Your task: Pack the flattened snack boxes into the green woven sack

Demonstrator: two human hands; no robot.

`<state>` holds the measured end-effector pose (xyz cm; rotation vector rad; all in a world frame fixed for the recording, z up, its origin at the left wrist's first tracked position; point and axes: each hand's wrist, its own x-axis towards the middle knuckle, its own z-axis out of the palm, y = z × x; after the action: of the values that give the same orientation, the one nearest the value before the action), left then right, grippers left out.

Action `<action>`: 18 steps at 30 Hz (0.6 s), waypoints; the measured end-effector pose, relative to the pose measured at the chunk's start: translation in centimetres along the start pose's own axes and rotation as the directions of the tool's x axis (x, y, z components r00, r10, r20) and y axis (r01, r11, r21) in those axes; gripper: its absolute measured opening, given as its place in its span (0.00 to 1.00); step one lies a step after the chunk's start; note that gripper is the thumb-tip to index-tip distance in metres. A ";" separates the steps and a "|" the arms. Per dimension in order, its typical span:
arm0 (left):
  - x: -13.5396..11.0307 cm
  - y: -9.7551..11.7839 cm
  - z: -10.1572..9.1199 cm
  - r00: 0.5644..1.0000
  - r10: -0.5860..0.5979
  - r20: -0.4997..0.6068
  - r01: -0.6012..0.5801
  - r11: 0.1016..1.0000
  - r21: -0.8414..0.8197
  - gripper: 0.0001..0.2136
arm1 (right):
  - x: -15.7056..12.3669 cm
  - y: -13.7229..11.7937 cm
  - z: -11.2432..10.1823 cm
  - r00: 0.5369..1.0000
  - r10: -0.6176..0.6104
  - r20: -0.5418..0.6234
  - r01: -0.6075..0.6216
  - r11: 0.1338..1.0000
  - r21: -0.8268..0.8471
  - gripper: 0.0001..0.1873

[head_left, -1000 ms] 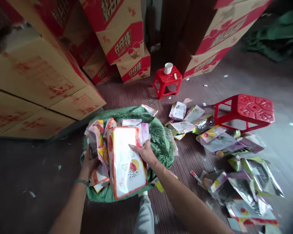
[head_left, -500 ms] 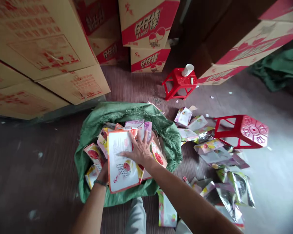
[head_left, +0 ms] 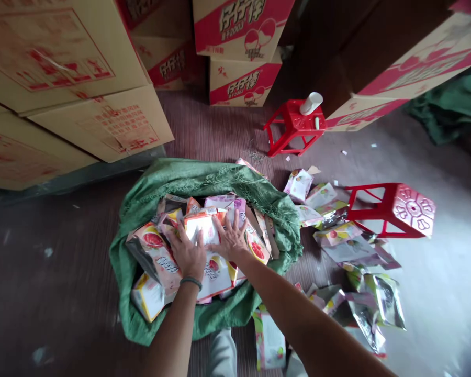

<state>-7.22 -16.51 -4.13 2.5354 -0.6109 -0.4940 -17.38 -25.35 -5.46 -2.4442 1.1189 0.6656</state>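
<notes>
A green woven sack (head_left: 139, 207) lies wide open on the floor, filled with printed fruit packages. My left hand (head_left: 188, 254) lies flat on the pile with fingers spread, a dark band on its wrist. Close beside it, my right hand (head_left: 232, 240) rests palm down, fingers spread, on the same pile. Under both hands is a white package with orange edges (head_left: 215, 280), partly covered by them. Left of it leans a pink package with a red fruit picture (head_left: 157, 251). A white and yellow package (head_left: 148, 297) sits at the sack's lower left.
Loose packages (head_left: 345, 248) are scattered on the floor to the right. A red stool (head_left: 377, 209) lies on its side there. Another red stool (head_left: 294, 123) stands behind, bearing a white cup (head_left: 311, 103). Stacked cartons (head_left: 98, 125) line the left and back.
My left hand has come from the package's left edge onto the top of the pile. The white package has dropped lower into the sack. My right hand stays on the pile.
</notes>
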 end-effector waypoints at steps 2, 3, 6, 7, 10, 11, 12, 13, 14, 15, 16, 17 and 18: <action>0.1 -1.2 2.2 1.000 0.017 -0.023 -0.016 1.000 0.020 0.33 | 0.8 0.7 1.2 1.000 0.007 -0.001 -0.007 1.000 -0.006 0.52; 0.3 -1.9 3.1 0.999 0.037 -0.019 -0.036 0.999 0.024 0.32 | 1.2 1.0 1.8 1.000 0.009 -0.004 -0.009 1.000 -0.007 0.51; 1.3 -3.8 5.4 0.997 0.068 -0.029 -0.067 0.996 0.051 0.32 | 2.7 1.3 3.6 0.999 0.019 -0.034 -0.019 1.000 -0.008 0.50; 1.8 -4.3 6.1 0.998 0.057 -0.027 -0.055 0.996 0.068 0.32 | 3.3 1.3 4.2 0.999 0.023 -0.045 -0.023 1.000 -0.008 0.50; 3.3 -5.7 7.8 1.000 -0.024 0.015 0.022 0.993 0.116 0.33 | 5.0 0.9 5.7 0.999 0.041 -0.030 -0.040 0.999 0.006 0.49; 3.7 -6.0 8.2 0.998 -0.057 0.037 0.052 0.990 0.129 0.33 | 5.5 0.7 6.1 0.999 0.047 -0.011 -0.047 0.999 0.014 0.49; 4.1 -6.4 8.7 0.994 -0.089 0.056 0.081 0.988 0.135 0.33 | 6.0 0.6 6.6 0.999 0.054 0.007 -0.054 0.998 0.025 0.48; 4.4 -6.7 9.2 0.990 -0.118 0.072 0.108 0.985 0.134 0.33 | 6.4 0.5 7.1 0.998 0.060 0.017 -0.061 0.997 0.039 0.48; 4.6 -7.0 9.7 0.986 -0.146 0.083 0.135 0.983 0.125 0.33 | 6.8 0.5 7.6 0.998 0.065 0.017 -0.066 0.996 0.058 0.47; 4.8 -7.2 10.2 0.982 -0.167 0.089 0.157 0.982 0.109 0.33 | 7.2 0.4 8.1 0.998 0.066 0.007 -0.066 0.995 0.080 0.46; 5.0 -7.5 10.8 0.980 -0.180 0.086 0.172 0.981 0.092 0.32 | 7.6 0.5 8.6 0.998 0.069 -0.006 -0.068 0.992 0.102 0.46; 5.1 -7.9 11.4 0.980 -0.183 0.081 0.177 0.981 0.078 0.32 | 8.0 0.5 9.1 0.997 0.074 -0.018 -0.071 0.990 0.123 0.45; 5.3 -8.3 12.0 0.980 -0.182 0.079 0.177 0.982 0.067 0.32 | 8.4 0.6 9.6 0.997 0.078 -0.022 -0.074 0.987 0.141 0.45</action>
<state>-5.45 -17.08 -19.54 2.6514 -0.4336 -0.6586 -15.56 -25.89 -18.05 -2.3089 1.2317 0.5579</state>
